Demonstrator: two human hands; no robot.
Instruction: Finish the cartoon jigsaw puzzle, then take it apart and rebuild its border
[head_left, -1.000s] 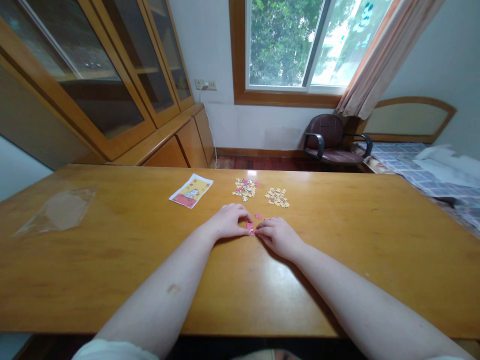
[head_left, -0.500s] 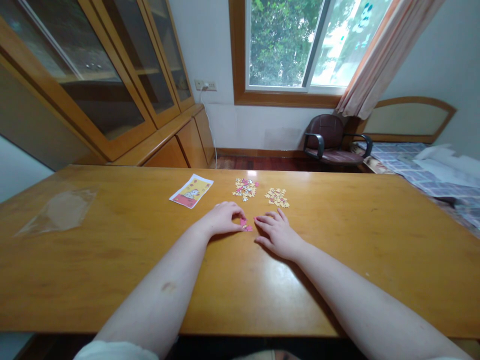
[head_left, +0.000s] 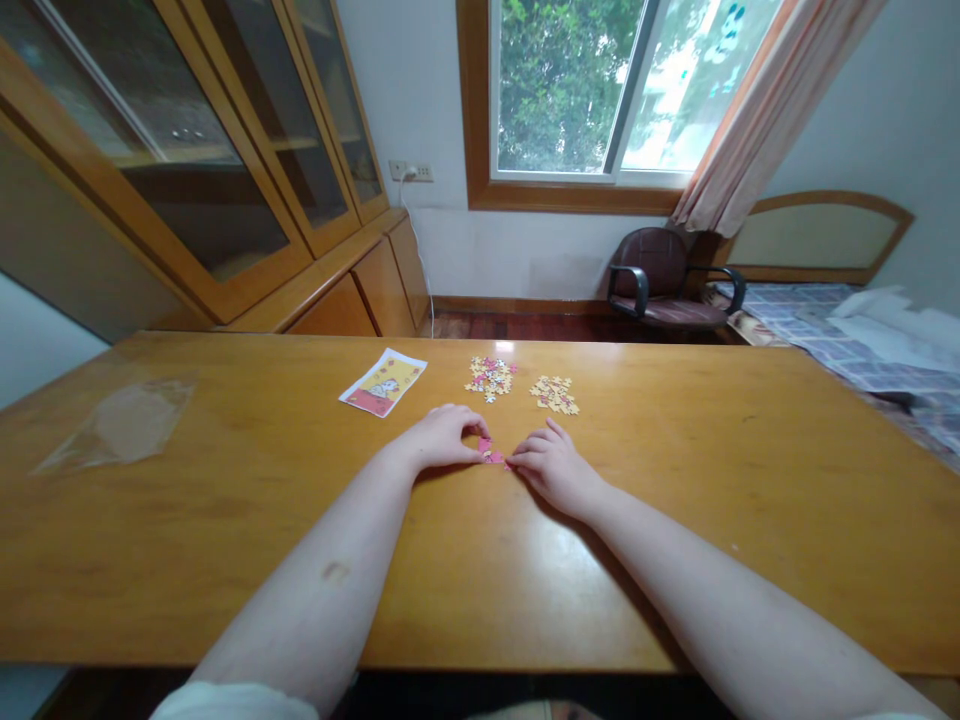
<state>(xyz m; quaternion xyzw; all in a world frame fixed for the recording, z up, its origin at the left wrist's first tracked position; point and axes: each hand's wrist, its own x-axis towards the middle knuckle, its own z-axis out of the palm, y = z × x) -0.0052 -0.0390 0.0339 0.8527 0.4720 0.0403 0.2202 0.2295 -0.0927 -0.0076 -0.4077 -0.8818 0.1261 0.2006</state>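
My left hand (head_left: 442, 437) rests on the wooden table (head_left: 225, 520), its thumb and fingers pinched on small pink puzzle pieces (head_left: 489, 452) lying between both hands. My right hand (head_left: 551, 462) sits just right of them, fingertips pinched against another pink piece at the same spot. Beyond the hands lie two loose piles of puzzle pieces, a pink and yellow pile (head_left: 490, 377) and a yellow pile (head_left: 554, 393). A picture card (head_left: 382, 381) with a cartoon on it lies to the left of the piles.
A clear plastic bag (head_left: 120, 422) lies at the table's left end. Glass-door cabinets (head_left: 187, 150) stand on the left. Behind the table are a window, a dark armchair (head_left: 664, 280) and a bed (head_left: 862, 340) at the right.
My right hand opened and lifted its fingers half a second ago, then came back down with its fingertips closed at the pink pieces. My left hand shifted slightly left and stays on them.
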